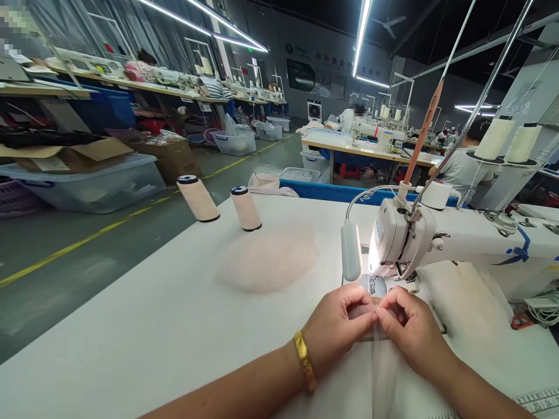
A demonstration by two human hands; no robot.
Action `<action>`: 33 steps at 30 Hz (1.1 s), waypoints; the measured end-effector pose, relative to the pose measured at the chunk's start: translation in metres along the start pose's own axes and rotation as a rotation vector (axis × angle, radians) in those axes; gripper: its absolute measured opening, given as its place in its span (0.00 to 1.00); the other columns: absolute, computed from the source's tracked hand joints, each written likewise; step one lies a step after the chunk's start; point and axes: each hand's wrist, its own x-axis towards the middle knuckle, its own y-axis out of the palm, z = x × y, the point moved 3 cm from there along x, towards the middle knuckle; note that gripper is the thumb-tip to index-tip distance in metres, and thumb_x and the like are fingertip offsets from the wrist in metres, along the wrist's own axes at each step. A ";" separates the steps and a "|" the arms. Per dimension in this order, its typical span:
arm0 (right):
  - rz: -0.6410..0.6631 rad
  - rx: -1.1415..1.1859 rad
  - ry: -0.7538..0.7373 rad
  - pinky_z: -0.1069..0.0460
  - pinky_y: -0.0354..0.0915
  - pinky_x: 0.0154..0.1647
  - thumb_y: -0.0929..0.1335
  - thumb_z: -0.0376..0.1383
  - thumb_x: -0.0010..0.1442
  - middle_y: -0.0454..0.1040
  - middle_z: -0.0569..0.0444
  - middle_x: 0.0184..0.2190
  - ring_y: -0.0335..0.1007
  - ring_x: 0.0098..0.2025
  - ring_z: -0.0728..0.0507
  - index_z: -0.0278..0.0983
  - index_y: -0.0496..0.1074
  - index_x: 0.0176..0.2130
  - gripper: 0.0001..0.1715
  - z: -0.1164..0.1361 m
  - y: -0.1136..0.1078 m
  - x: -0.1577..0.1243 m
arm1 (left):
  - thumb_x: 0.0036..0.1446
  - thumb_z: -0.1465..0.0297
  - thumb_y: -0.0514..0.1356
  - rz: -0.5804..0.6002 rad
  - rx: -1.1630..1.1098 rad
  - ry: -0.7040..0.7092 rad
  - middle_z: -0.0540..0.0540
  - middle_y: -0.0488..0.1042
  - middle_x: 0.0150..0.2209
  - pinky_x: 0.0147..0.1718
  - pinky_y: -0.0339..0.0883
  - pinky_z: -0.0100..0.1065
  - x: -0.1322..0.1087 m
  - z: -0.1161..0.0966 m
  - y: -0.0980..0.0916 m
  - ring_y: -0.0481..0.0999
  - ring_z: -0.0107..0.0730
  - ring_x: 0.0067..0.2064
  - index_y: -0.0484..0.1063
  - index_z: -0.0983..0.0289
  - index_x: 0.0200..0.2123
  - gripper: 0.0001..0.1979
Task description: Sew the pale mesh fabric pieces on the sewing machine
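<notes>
Just in front of the needle area of a white sewing machine (404, 233), my left hand (338, 323) and my right hand (413, 329) meet with thumbs and fingertips pinched together. Both pinch a thin sheer fabric (379, 372), which hangs down from the fingertips toward the bottom of the view. A gold bracelet (304, 361) is on my left wrist. The machine's lamp (351, 252) stands left of the needle. Flat on the table to the left lies a pale sheer oval piece (271, 259). More pale fabric (469, 302) lies under the machine arm.
Two peach thread cones (198, 199) (246, 208) stand on the white table (144, 326). Scissors (522, 320) and coiled cable (544, 308) lie at the right, a ruler (539, 401) at the lower right. White spools (495, 138) stand behind the machine. People sit at other machines beyond.
</notes>
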 end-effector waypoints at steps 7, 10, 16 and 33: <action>-0.038 -0.232 -0.002 0.51 0.60 0.34 0.65 0.34 0.64 0.71 0.57 0.25 0.67 0.32 0.43 0.40 0.68 0.29 0.10 -0.008 0.010 0.010 | 0.55 0.69 0.62 -0.084 0.585 0.049 0.52 0.75 0.32 0.41 0.61 0.41 0.005 -0.001 0.000 0.71 0.40 0.38 0.69 0.62 0.23 0.10; -0.056 -0.330 -0.005 0.50 0.59 0.36 0.64 0.33 0.64 0.71 0.57 0.25 0.67 0.33 0.41 0.41 0.65 0.29 0.11 -0.011 0.013 0.014 | 0.56 0.71 0.63 -0.166 0.702 0.191 0.51 0.75 0.34 0.41 0.60 0.41 0.002 0.000 0.003 0.71 0.39 0.37 0.72 0.62 0.32 0.02; -0.096 -0.402 -0.015 0.49 0.61 0.35 0.65 0.34 0.66 0.73 0.54 0.29 0.68 0.35 0.39 0.41 0.63 0.31 0.10 -0.013 0.014 0.013 | 0.66 0.78 0.56 -0.195 0.800 0.687 0.49 0.75 0.28 0.41 0.56 0.40 -0.010 0.000 0.009 0.69 0.36 0.34 0.70 0.62 0.25 0.16; -0.017 -0.551 -0.277 0.47 0.64 0.36 0.60 0.28 0.71 0.75 0.48 0.41 0.69 0.35 0.41 0.40 0.76 0.46 0.17 -0.017 0.006 0.003 | 0.64 0.75 0.61 -0.058 0.866 0.539 0.52 0.80 0.38 0.45 0.62 0.45 -0.010 -0.002 0.002 0.75 0.40 0.41 0.76 0.62 0.33 0.07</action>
